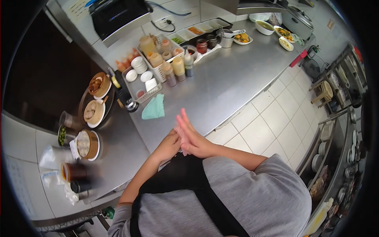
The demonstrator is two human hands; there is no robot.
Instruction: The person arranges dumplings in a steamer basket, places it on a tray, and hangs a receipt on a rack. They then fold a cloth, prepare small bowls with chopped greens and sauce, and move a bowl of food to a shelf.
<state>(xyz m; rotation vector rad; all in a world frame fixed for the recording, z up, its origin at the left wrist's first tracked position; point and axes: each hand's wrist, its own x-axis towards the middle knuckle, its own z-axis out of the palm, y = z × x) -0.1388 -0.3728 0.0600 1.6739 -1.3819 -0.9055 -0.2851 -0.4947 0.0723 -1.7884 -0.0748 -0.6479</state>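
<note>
My hands meet in front of my black apron, at the front edge of the steel counter. The fingers of my left hand are bent closed around a thin, pale pink piece that looks like cloth. My right hand lies flat against the same piece, its fingers stretched out and pointing away from me. Part of the pink piece is hidden between the palms. A folded green cloth lies on the counter just beyond my left hand.
Squeeze bottles and a basket of white dishes stand behind the green cloth. Bamboo steamers with food are at left. Filled bowls sit at the far right end. Tiled floor and a dish rack lie to my right.
</note>
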